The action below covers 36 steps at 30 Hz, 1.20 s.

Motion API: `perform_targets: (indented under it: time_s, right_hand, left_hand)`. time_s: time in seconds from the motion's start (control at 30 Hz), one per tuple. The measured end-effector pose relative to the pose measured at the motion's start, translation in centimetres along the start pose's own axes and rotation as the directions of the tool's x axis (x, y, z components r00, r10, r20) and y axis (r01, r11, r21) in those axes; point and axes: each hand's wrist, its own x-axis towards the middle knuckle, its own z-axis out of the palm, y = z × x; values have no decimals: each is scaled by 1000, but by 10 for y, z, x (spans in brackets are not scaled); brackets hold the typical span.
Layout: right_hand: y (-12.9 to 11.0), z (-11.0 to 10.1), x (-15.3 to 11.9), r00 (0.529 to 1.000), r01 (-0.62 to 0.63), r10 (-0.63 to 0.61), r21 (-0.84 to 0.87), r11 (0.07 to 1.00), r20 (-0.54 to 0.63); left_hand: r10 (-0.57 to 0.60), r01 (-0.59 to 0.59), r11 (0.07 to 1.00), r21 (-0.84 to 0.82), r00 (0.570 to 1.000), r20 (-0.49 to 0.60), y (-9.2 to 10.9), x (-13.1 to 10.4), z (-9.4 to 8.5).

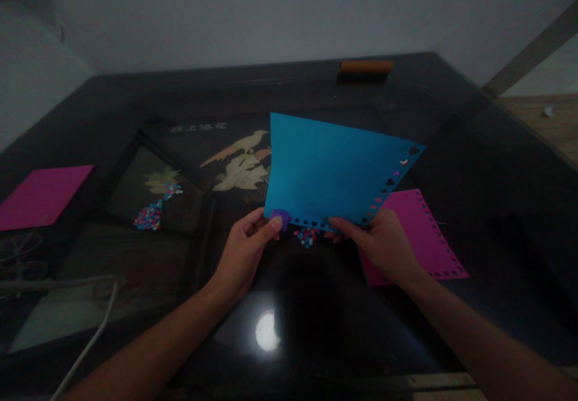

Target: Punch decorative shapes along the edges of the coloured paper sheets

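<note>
A blue sheet of paper (pixel 329 166) is held tilted above the dark glossy table, with small star and heart holes along its lower and right edges. My left hand (pixel 248 247) is closed on a small purple punch (pixel 280 218) at the sheet's lower left corner. The fingers of my right hand (pixel 383 241) pinch the sheet's lower edge near the right corner. Below the sheet, between my hands, lies a small heap of coloured cut-outs (pixel 307 236). A pink sheet with punched edges (pixel 418 232) lies partly under my right hand.
Another pink sheet (pixel 45 196) lies at the far left. A larger heap of cut-outs (pixel 149 215) is at the left of the table (pixel 180 341). An orange-brown roll (pixel 366 68) sits at the back. A white cable (pixel 97 332) crosses the front left.
</note>
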Motion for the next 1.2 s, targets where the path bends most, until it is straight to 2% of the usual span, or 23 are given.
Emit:
perform_targets:
  time_s: [0.3,1.2]
  right_hand:
    - [1,0,0,999,34,-34,-17,999,-2]
    - [-5,1,0,1000,3,-3,22,1000,2]
  left_hand:
    - [4,-4,1000,2,1000,-14,3,-1,4]
    - [-19,21,996,-87,999,25,0,-2,2]
